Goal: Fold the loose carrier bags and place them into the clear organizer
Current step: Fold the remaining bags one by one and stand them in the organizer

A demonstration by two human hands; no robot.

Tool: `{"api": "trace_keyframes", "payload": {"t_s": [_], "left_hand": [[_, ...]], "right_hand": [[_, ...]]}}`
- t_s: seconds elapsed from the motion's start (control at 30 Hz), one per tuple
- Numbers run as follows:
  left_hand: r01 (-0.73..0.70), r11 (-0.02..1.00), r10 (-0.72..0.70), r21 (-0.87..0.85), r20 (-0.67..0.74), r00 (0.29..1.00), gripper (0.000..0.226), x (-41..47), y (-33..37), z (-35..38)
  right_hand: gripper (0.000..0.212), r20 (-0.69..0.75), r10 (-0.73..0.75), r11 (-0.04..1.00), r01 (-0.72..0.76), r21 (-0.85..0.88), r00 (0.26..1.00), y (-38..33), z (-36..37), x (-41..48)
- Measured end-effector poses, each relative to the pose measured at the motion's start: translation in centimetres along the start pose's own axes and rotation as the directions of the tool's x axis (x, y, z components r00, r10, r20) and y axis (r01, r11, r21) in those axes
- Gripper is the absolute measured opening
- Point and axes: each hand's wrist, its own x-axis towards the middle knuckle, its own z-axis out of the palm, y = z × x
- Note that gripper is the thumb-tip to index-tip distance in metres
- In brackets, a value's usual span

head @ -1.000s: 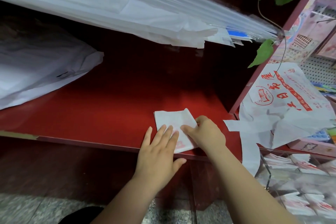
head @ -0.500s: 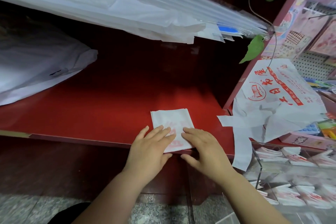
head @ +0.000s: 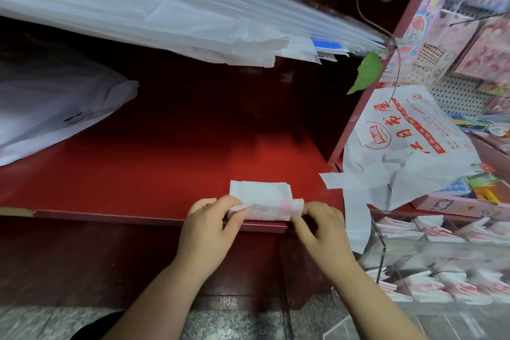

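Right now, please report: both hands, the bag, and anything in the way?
Left hand and right hand pinch folded bag's raised near edge. Bag lies on red shelf, not yet in clear organizer. Nothing seen between them.

1. Site: a shop. The work surface is a red shelf [head: 165,168] in a red display unit.
2. Right of the unit: a white pegboard [head: 452,94] carries pink packaged goods [head: 485,47], set out retail fashion.
3. At the shelf's right end: a loose carrier bag [head: 408,146] with red print and an open-book logo.
4. Bulk stock: flat stacks of white bags [head: 138,8] above the shelf, and another white pack [head: 55,107] at its left edge.
5. Below the right corner: a clear organizer [head: 382,251] holds rows of folded bags [head: 430,284].
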Motion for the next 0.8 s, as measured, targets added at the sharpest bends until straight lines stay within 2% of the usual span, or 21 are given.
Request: {"api": "trace_keyframes", "payload": {"t_s": [0.07,0.17,0.27,0.33,0.43,0.53,0.6,0.67,0.73,0.8], "left_hand": [[0.050,0.998,-0.048,0.030,-0.081,0.996,0.043,0.3,0.6,0.3],[0.083,0.992,-0.067,0.089,-0.173,0.983,0.038,1.0,1.0,0.9],[0.158,0.978,-0.128,0.137,-0.200,0.971,0.022,1.7,1.0,1.3],[0.154,0.958,-0.101,0.244,-0.214,0.972,0.008,1.9,1.0,1.6],[0.133,0.933,-0.066,0.334,-0.204,0.977,0.029,2.2,0.8,2.1],[-0.110,0.906,0.152,0.408,-0.070,0.986,0.041,1.8,1.1,2.2],[-0.217,0.882,0.208,0.418,0.067,0.976,0.043,1.6,1.3,2.4],[-0.248,0.845,0.157,0.474,0.222,0.962,0.046,1.2,1.1,2.6],[-0.220,0.824,0.034,0.522,0.342,0.939,0.052,1.1,0.8,2.3],[-0.182,0.833,-0.051,0.523,0.399,0.916,0.068,1.4,1.4,1.7]], "right_hand": [[0.015,-0.038,0.112,0.993,-0.110,0.036,0.993,-0.5,0.4,0.3],[0.021,-0.028,0.249,0.968,-0.248,0.043,0.968,-1.2,1.0,1.0],[0.017,-0.017,0.320,0.943,-0.320,-0.087,0.947,-1.6,1.4,2.1],[0.015,-0.041,0.356,0.920,-0.358,-0.161,0.934,-1.5,2.0,2.4],[0.014,-0.088,0.369,0.894,-0.380,-0.239,0.925,-1.8,2.7,2.5],[0.014,-0.101,0.353,0.890,-0.367,-0.270,0.930,-1.8,2.7,2.4],[0.015,-0.099,0.349,0.880,-0.363,-0.307,0.932,-2.0,2.8,2.5],[0.015,-0.151,0.318,0.863,-0.352,-0.362,0.936,-2.3,3.1,2.6],[0.022,-0.228,0.219,0.867,-0.296,-0.401,0.949,-2.4,3.6,2.4],[0.031,-0.205,0.193,0.873,-0.264,-0.411,0.959,-2.6,3.5,2.3]]}}
